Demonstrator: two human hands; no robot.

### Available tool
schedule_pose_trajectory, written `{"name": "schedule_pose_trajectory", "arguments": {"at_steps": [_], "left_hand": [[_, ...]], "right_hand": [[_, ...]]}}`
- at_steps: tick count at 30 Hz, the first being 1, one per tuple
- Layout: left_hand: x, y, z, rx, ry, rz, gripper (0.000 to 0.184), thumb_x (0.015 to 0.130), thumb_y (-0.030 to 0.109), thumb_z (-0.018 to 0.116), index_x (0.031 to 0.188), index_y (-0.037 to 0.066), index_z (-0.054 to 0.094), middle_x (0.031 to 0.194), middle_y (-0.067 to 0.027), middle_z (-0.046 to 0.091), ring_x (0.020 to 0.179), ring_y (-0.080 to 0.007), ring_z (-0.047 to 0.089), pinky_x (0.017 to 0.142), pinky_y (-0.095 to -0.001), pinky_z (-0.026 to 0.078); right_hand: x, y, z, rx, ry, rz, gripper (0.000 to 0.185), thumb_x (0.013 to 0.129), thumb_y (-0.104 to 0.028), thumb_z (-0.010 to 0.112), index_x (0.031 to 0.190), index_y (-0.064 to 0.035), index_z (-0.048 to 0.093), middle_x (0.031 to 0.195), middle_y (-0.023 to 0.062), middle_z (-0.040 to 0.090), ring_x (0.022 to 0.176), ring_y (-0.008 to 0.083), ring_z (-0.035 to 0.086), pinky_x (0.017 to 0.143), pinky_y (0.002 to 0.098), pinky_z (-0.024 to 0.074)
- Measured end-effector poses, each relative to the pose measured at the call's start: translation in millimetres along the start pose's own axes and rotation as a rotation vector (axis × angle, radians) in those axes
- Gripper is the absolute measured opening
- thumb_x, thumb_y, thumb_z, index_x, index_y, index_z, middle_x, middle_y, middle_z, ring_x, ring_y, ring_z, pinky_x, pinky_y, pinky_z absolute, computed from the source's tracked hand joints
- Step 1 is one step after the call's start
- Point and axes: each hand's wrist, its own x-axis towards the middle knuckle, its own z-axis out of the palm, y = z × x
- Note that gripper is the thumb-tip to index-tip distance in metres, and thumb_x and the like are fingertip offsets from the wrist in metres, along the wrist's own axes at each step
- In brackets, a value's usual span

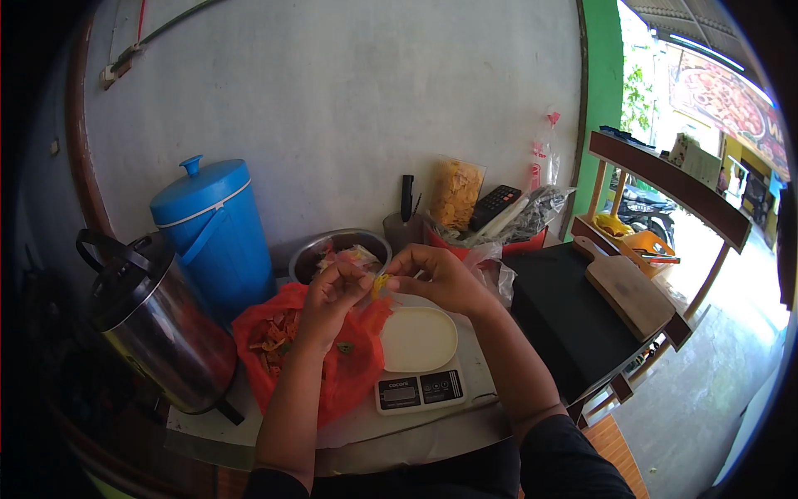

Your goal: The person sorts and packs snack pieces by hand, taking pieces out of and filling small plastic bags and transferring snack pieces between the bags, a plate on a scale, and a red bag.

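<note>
My left hand (334, 298) and my right hand (442, 279) meet above the table, fingertips pinched together around a small yellow thing (381, 285). It is too small to name for certain. Under my left forearm lies an open red plastic bag (353, 378) with reddish-orange pieces (273, 339) inside. A white kitchen scale (420, 341) sits beside the bag, below my right hand, with nothing on its plate. Just behind my hands is a metal bowl (306, 259) holding plastic packets or wrappings, partly hidden by my fingers.
At left stand a steel pot (166, 333) and a blue drinks cooler (220, 233). A red basket (528, 243) at the back holds a calculator (495, 207), a snack bag (457, 193) and plastic. A wooden cutting board (629, 293) rests on a black surface (549, 316) at right.
</note>
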Motion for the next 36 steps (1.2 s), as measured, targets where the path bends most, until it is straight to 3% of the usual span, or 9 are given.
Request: {"name": "schedule_pose_trajectory", "arguments": {"at_steps": [4, 7, 13, 22, 25, 28, 31, 36], "left_hand": [[0, 0, 3, 0.002, -0.01, 0.002, 0.007, 0.091, 0.012, 0.068, 0.093, 0.008, 0.063, 0.094, 0.0015, 0.064, 0.089, -0.0077, 0.059, 0.083, -0.0251, 0.045], [0, -3, 3, -0.001, 0.007, 0.003, 0.006, 0.092, 0.011, 0.067, 0.093, 0.008, 0.062, 0.1, -0.0003, 0.065, 0.092, -0.0087, 0.06, 0.085, -0.0256, 0.045], [0, -1, 3, -0.017, 0.094, 0.034, 0.006, 0.092, 0.011, 0.067, 0.092, 0.008, 0.062, 0.106, -0.0017, 0.063, 0.097, -0.0109, 0.059, 0.089, -0.027, 0.046], [2, -5, 1, 0.002, 0.076, 0.034, 0.01, 0.093, 0.014, 0.067, 0.092, 0.008, 0.059, 0.107, -0.0012, 0.06, 0.101, -0.0113, 0.056, 0.092, -0.0274, 0.044], [1, -4, 4, 0.0, 0.065, 0.059, 0.012, 0.095, 0.017, 0.065, 0.096, 0.009, 0.057, 0.108, -0.0016, 0.06, 0.102, -0.0116, 0.054, 0.094, -0.0279, 0.043], [0, -7, 8, 0.023, 0.066, 0.063, 0.014, 0.097, 0.022, 0.062, 0.098, 0.01, 0.055, 0.111, -0.0023, 0.059, 0.104, -0.0117, 0.053, 0.094, -0.0283, 0.041], [0, -8, 6, 0.008, 0.05, 0.028, 0.017, 0.098, 0.026, 0.06, 0.099, 0.011, 0.052, 0.113, -0.0026, 0.059, 0.104, -0.0114, 0.053, 0.094, -0.0283, 0.041], [-4, -1, 11, -0.025, 0.023, -0.046, 0.019, 0.099, 0.029, 0.058, 0.101, 0.013, 0.048, 0.114, -0.001, 0.058, 0.104, -0.0094, 0.052, 0.091, -0.0268, 0.041]], "right_hand": [[-2, -2, 8, 0.042, 0.014, 0.001, 0.021, 0.087, -0.022, 0.074, 0.092, -0.0029, 0.066, 0.084, 0.0006, 0.07, 0.077, 0.0078, 0.062, 0.068, 0.0262, 0.0481], [-3, -13, 8, -0.125, 0.072, -0.018, 0.02, 0.087, -0.021, 0.074, 0.095, -0.0038, 0.067, 0.082, 0.0003, 0.07, 0.077, 0.0079, 0.063, 0.067, 0.0267, 0.0483], [-2, -1, 3, -0.131, 0.047, -0.121, 0.016, 0.086, -0.015, 0.073, 0.1, -0.0073, 0.07, 0.085, -0.0001, 0.072, 0.077, 0.0084, 0.065, 0.066, 0.025, 0.0476], [-2, -1, 7, -0.4, -0.02, -0.28, 0.02, 0.082, -0.013, 0.073, 0.101, -0.0063, 0.07, 0.1, 0.0086, 0.07, 0.081, 0.0203, 0.068, 0.073, 0.034, 0.053], [-7, -22, 14, -0.272, -0.03, -0.108, 0.026, 0.081, -0.013, 0.075, 0.106, -0.0083, 0.069, 0.099, 0.0094, 0.069, 0.082, 0.0203, 0.068, 0.073, 0.0333, 0.053], [-4, -13, 14, -0.302, -0.021, -0.153, 0.031, 0.081, -0.012, 0.074, 0.111, -0.0094, 0.068, 0.097, 0.0102, 0.068, 0.082, 0.0202, 0.067, 0.073, 0.0333, 0.053], [-3, -6, 11, -0.258, -0.046, -0.178, 0.026, 0.084, -0.011, 0.074, 0.109, -0.0097, 0.07, 0.092, 0.0047, 0.065, 0.084, 0.0152, 0.063, 0.072, 0.0301, 0.0506], [-5, -8, 9, -0.296, -0.012, -0.208, 0.022, 0.084, -0.001, 0.07, 0.105, -0.008, 0.072, 0.089, 0.0039, 0.06, 0.083, 0.0152, 0.06, 0.071, 0.0285, 0.0488]]}}
